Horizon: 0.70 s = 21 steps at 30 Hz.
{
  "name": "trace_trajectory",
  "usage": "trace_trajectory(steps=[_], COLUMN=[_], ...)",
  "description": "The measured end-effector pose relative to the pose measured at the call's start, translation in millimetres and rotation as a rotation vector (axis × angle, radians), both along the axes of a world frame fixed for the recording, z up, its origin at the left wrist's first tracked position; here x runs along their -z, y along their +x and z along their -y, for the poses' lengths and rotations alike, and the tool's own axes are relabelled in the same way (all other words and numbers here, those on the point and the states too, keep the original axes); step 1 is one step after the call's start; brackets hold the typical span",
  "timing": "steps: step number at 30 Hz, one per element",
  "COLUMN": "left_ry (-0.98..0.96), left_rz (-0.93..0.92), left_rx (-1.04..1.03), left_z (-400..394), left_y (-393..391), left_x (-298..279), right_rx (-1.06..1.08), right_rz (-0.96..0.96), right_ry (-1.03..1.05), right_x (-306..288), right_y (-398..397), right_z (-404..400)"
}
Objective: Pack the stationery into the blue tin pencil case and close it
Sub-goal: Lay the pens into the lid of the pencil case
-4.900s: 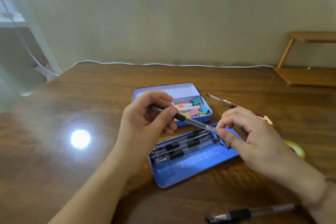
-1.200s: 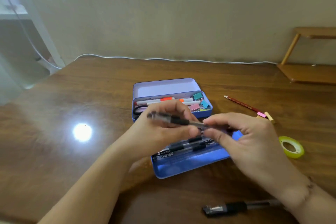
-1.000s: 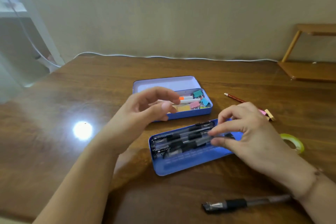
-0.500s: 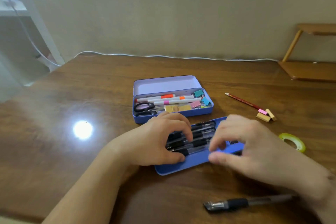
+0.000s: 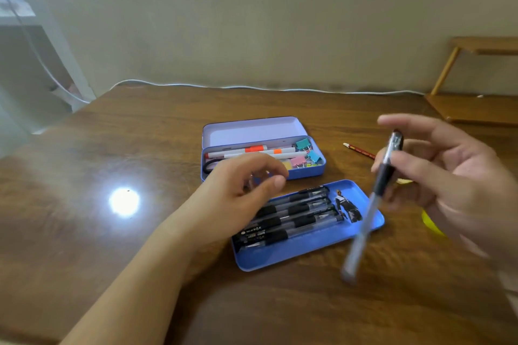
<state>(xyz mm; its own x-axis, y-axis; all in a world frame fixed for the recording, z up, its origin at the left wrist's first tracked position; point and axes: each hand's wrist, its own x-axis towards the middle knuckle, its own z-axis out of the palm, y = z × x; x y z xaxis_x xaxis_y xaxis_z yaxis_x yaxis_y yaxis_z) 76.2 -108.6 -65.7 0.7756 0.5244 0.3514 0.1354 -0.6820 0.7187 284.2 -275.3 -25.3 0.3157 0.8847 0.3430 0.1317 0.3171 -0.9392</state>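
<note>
The blue tin pencil case stands open mid-table, its lid tipped back, with markers, scissors and coloured binder clips inside. In front lies a blue tray holding several black gel pens side by side. My right hand is raised to the right of the tray and grips a black-and-clear gel pen near its cap end, the pen hanging tilted and blurred. My left hand hovers over the tray's left end, fingers loosely curled, holding nothing.
A red pencil lies right of the case. Yellow tape peeks out under my right hand. A wooden shelf stands at the table's far right, and a white cable runs along the back edge.
My right hand has picked up the loose gel pen from the table's front and lifted it. My left hand has come off the pens in the tray.
</note>
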Motion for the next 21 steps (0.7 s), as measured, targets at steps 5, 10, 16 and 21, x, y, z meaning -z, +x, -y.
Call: trace_trajectory(steps=[5, 10, 16, 21], left_ry=[-0.026, 0.024, 0.092, 0.096], left_rz=[0.013, -0.102, -0.298, -0.304], left_rx=[-0.067, 0.007, 0.208, 0.209], left_z=[-3, -2, -1, 2], left_y=[1, -1, -6, -11], left_x=[2, 1, -3, -7], right_rx=[0.196, 0.181, 0.351, 0.376], right_rz=[0.009, 0.367, 0.269, -0.019], right_ry=[-0.185, -0.369, -0.162, -0.203], right_x=[18, 34, 33, 15], right_y=[-6, -14, -9, 7], right_z=[-17, -23, -25, -15])
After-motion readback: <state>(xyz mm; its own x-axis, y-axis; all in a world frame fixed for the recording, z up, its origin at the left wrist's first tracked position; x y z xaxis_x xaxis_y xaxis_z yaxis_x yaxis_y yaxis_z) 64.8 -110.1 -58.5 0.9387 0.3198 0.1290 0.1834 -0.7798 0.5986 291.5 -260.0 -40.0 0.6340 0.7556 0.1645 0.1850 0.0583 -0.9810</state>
